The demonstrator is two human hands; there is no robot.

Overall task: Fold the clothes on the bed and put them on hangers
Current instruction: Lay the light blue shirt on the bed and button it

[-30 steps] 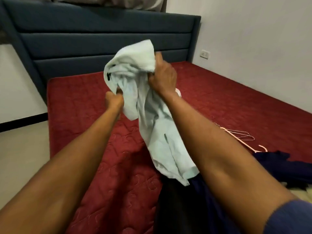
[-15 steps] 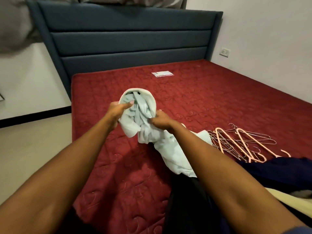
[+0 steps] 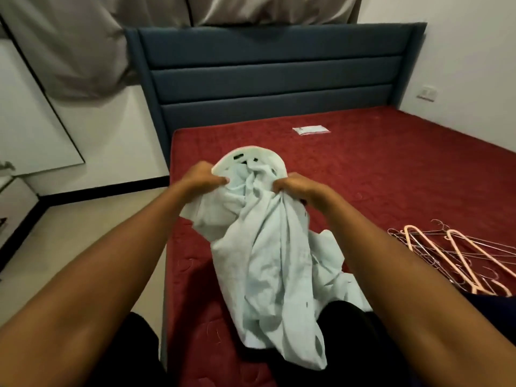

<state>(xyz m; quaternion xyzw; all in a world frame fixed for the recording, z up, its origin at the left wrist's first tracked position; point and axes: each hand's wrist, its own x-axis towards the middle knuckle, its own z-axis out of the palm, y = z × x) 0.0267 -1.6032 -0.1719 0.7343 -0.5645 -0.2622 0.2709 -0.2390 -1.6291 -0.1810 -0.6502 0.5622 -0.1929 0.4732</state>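
A pale blue shirt [image 3: 268, 261] hangs crumpled over the red mattress [image 3: 391, 169], its collar uppermost. My left hand [image 3: 202, 177] pinches the collar's left side and my right hand [image 3: 296, 188] grips the bunched cloth at the collar's right. The shirt's lower part drapes down onto a black garment [image 3: 343, 317] near the bed's front edge. A pile of pink and wire hangers [image 3: 458, 258] lies on the mattress to the right, apart from both hands.
A dark blue padded headboard [image 3: 273, 79] stands at the far end. A small white packet [image 3: 311, 130] lies near it on the mattress. Beige floor [image 3: 83, 236] runs along the bed's left side. A dark navy garment [image 3: 491, 303] shows at the right edge.
The shirt has come down from head height to just above the mattress. Both hands have shifted to the two sides of the collar, and more of the shirt now hangs spread below them.
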